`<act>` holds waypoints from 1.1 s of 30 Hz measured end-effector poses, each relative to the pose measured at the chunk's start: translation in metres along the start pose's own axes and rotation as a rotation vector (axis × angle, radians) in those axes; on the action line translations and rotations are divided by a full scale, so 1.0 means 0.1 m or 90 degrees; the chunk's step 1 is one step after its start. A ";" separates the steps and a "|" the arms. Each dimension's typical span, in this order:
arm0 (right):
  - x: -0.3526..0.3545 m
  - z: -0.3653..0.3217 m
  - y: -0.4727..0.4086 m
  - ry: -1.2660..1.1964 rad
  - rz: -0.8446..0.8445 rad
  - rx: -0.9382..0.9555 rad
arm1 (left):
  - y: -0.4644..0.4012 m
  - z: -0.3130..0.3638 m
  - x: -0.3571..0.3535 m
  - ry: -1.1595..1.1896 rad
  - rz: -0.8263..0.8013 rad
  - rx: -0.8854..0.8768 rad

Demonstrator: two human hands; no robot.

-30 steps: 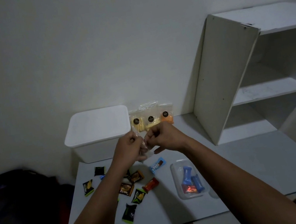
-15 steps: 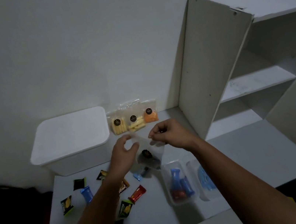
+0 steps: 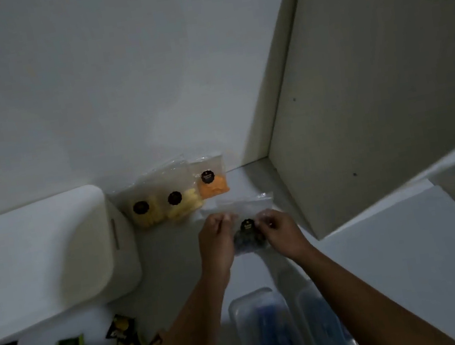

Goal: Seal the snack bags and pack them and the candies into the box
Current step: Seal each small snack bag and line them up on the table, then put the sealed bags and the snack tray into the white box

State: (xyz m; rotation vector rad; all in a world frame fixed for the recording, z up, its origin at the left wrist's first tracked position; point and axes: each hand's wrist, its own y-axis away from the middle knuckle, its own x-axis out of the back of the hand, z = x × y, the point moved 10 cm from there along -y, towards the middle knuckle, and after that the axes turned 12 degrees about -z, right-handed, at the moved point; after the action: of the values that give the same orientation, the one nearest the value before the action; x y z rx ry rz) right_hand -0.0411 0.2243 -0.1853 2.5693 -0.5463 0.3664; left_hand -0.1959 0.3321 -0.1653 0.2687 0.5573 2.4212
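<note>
- The left hand (image 3: 216, 241) and the right hand (image 3: 279, 232) are both pinching a clear snack bag (image 3: 247, 229) between them, each grip closing narrowly on one side of it, fingers curled round the plastic.
- The bag is hanging upright just above the white counter (image 3: 383, 261), its long axis running top to bottom, the open clear end pointing up toward the wall and the dark contents sitting at the lower end.
- A round dark sticker (image 3: 247, 225) is facing the camera on the bag's front; its pale writing is too blurred to read.
- Three more snack bags are leaning against the wall behind: two with yellow pieces (image 3: 148, 208) (image 3: 181, 202) and one with orange pieces (image 3: 212, 182), each bearing the same round dark sticker, unreadable.
- The white box (image 3: 39, 255) with its lid on is standing to the left, just beside the yellow bags.
- Wrapped candies (image 3: 121, 338) in black-yellow and blue wrappers are lying scattered at the lower left; their print is not legible.
- Two clear trays (image 3: 262, 325) are sitting near the bottom edge, holding blue and red pieces.
- A white shelf unit (image 3: 356, 92) is standing on the right.
</note>
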 end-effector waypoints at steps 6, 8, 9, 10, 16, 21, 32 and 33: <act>0.51 0.02 -1.09 -0.033 0.060 -0.065 | -0.96 0.23 -0.47 -0.015 -0.063 0.001; 0.65 -0.11 -1.36 -0.030 0.076 -0.060 | -1.21 0.29 -0.52 -0.050 -0.050 0.001; 0.70 -0.17 -1.47 -0.030 0.083 -0.057 | -1.28 0.33 -0.53 -0.072 -0.040 0.007; 0.72 -0.18 -1.57 -0.027 0.088 -0.050 | -1.33 0.36 -0.53 -0.087 -0.027 0.011; 0.61 -0.12 -1.46 -0.030 0.076 -0.091 | -1.09 0.25 -0.50 -0.116 -0.025 0.033; 0.27 0.06 -0.93 -0.026 0.083 -0.129 | -0.63 0.03 -0.07 -0.154 -0.037 0.044; -1.46 -1.45 -0.42 0.070 -0.053 0.025 | 0.38 1.08 2.07 -0.392 0.110 -0.194; -1.63 -1.63 -0.40 0.071 -0.064 0.036 | 0.48 1.14 2.35 -0.403 0.142 -0.232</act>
State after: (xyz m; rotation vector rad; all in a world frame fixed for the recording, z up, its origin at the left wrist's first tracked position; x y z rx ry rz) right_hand -0.1927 0.3898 -0.1203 2.5992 -0.3698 0.4938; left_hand -0.3684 0.4816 -0.0294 0.9279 -0.2040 2.4006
